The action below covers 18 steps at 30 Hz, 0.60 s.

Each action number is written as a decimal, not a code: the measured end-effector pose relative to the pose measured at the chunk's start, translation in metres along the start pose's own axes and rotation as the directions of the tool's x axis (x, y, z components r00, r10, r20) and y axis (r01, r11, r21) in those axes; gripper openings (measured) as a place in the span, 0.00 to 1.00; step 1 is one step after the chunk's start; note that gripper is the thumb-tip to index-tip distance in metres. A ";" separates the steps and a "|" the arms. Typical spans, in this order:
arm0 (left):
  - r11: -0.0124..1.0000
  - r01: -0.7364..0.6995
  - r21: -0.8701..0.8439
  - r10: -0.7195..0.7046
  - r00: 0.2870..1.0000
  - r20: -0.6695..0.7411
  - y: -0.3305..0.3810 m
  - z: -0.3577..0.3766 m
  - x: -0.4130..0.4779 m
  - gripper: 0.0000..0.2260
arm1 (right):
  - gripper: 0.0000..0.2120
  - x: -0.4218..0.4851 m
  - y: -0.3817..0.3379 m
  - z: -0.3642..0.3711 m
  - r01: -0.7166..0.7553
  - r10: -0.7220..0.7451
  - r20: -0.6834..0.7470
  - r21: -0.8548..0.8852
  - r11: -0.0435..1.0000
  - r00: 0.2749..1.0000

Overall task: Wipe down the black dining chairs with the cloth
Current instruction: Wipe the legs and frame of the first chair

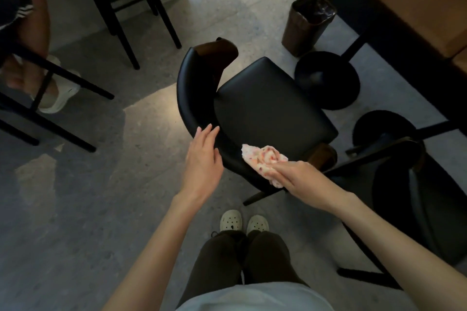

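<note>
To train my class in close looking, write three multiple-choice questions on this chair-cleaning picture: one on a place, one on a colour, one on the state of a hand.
1. Where is the cloth?
A. On the floor
B. On the chair's curved backrest, at the end nearest the person
C. On the wooden table

2. What colour is the chair's seat?
A. Black
B. White
C. Red

3. How is the left hand?
A. Gripping the cloth
B. Clenched in a fist
C. Open, fingers straight, at the backrest

Answers:
1 B: the right hand holds the bunched cloth against the backrest.
2 A: the seat pad is plainly black.
3 C: its fingers are straight and hold nothing.
</note>
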<state>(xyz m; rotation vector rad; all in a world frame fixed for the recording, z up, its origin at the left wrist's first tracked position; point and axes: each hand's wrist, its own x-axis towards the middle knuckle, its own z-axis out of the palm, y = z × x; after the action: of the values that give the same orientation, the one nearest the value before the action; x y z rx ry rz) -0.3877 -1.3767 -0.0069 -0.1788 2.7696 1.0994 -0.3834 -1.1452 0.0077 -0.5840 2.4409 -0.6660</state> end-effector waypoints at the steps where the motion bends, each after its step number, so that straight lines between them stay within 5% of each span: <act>1: 0.999 -0.019 0.037 0.018 0.999 0.029 0.002 0.004 0.000 0.24 | 0.12 -0.002 0.003 -0.006 -0.050 0.050 -0.043 0.000 0.999 0.998; 4: 0.992 -0.040 0.119 0.030 0.996 0.083 0.002 0.012 -0.001 0.24 | 0.15 0.026 -0.001 -0.009 -0.114 0.133 -0.277 0.083 0.990 0.952; 9: 0.985 -0.071 0.159 0.057 0.994 0.091 -0.005 0.015 -0.001 0.25 | 0.15 0.088 -0.035 0.042 -0.151 0.165 -0.132 0.111 0.982 0.977; 18: 0.936 -0.125 0.330 0.083 0.987 0.138 0.010 0.027 0.005 0.20 | 0.09 0.004 0.012 0.041 -0.104 0.094 -0.308 -0.018 0.994 0.947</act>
<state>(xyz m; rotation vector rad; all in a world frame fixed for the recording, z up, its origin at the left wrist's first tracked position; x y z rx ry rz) -0.3917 -1.3507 -0.0206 0.0762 2.8264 0.6121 -0.3650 -1.1512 -0.0308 -0.3901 2.7547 -0.7202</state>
